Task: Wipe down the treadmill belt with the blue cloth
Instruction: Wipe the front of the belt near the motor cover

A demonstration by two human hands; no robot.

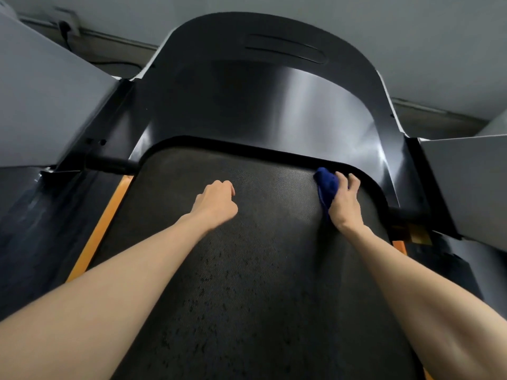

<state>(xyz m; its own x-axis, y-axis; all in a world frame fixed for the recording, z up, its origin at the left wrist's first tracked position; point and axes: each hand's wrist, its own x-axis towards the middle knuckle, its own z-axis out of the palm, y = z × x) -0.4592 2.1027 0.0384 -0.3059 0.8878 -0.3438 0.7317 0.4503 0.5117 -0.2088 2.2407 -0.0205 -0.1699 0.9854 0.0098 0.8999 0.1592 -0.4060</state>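
Observation:
The dark textured treadmill belt (247, 270) runs from the bottom of the view up to the black motor cover. My right hand (345, 201) presses a bunched blue cloth (326, 185) onto the belt's far right corner, close to the cover's edge; part of the cloth is hidden under the palm. My left hand (216, 201) rests on the belt's middle as a loose fist, fingers curled, with nothing in it. Dark specks mottle the nearer part of the belt.
The glossy black motor cover (260, 105) rises beyond the belt. Orange strips (101, 229) line the side rails. Grey upright panels (44, 105) flank the deck on the left and on the right (472, 182). A wall and floor edge lie behind.

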